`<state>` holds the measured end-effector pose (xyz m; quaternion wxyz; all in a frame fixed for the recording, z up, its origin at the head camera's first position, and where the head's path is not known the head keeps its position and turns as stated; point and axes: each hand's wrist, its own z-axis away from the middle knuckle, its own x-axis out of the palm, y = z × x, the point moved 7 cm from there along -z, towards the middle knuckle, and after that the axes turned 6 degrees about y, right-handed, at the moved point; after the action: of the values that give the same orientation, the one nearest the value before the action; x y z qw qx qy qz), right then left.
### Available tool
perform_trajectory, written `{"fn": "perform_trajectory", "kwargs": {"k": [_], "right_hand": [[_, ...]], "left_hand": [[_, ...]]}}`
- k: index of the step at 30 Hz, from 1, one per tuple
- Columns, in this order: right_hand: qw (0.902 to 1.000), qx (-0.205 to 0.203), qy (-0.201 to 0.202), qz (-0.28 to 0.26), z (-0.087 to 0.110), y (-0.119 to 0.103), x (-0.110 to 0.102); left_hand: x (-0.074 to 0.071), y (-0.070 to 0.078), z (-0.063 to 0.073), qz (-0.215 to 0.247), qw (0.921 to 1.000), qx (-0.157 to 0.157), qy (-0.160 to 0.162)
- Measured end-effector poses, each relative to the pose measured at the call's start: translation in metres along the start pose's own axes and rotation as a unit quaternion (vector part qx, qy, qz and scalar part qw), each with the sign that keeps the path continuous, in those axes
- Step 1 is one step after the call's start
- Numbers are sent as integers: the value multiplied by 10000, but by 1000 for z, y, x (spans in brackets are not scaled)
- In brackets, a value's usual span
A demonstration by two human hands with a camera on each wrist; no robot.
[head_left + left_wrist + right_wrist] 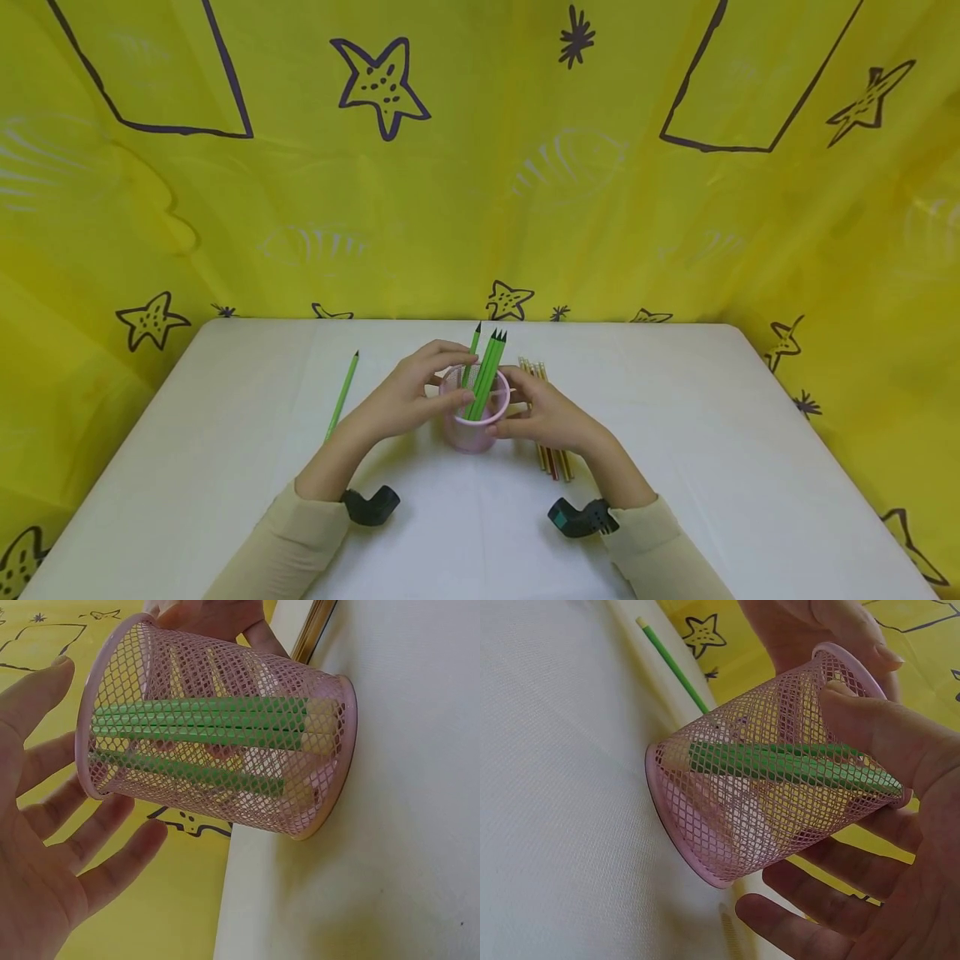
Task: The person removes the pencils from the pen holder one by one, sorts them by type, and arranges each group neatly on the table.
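A pink mesh pencil cup (470, 437) stands upright on the white table. Several green pencils (487, 375) lean inside it, dark tips up; through the mesh their pale ends (321, 724) show at the bottom. My right hand (558, 417) grips the cup from the right, with the thumb (855, 712) on the mesh near the rim and fingers round the far side. At the cup's left my left hand (408, 392) hovers by the rim, fingers spread and thumb apart from the cup in the left wrist view. Whether its fingertips touch a pencil is unclear.
One green pencil (343, 393) lies on the table (225, 467) left of the cup. A bunch of gold-coloured pencils with a red one (553, 462) lies to the right, partly under my right hand. Behind the table hangs a yellow patterned cloth (465, 208).
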<state>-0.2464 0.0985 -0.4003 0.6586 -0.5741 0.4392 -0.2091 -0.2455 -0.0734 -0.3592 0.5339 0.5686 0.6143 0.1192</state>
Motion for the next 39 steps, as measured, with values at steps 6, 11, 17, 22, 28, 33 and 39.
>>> {"fn": "perform_trajectory", "kwargs": {"k": [6,11,17,22,28,33,39], "right_hand": [[10000,30,20,28,0,0,0],[9999,127,45,77,1,2,0],[9998,179,69,105,1,3,1],[9997,166,85,162,0,1,0],[9993,282,123,208,1,3,-1],[9995,250,109,156,1,4,0],[9997,202,73,139,0,2,0]], "left_hand": [[-6,5,-1,166,9995,116,234],[-8,8,-1,306,9988,203,335],[-15,11,-1,448,9970,307,548],[-27,17,-3,624,9932,339,921],[-36,21,-3,933,9879,208,1223],[-42,24,-3,1211,9830,120,1373],[-49,26,-2,1567,9752,71,1561]]}}
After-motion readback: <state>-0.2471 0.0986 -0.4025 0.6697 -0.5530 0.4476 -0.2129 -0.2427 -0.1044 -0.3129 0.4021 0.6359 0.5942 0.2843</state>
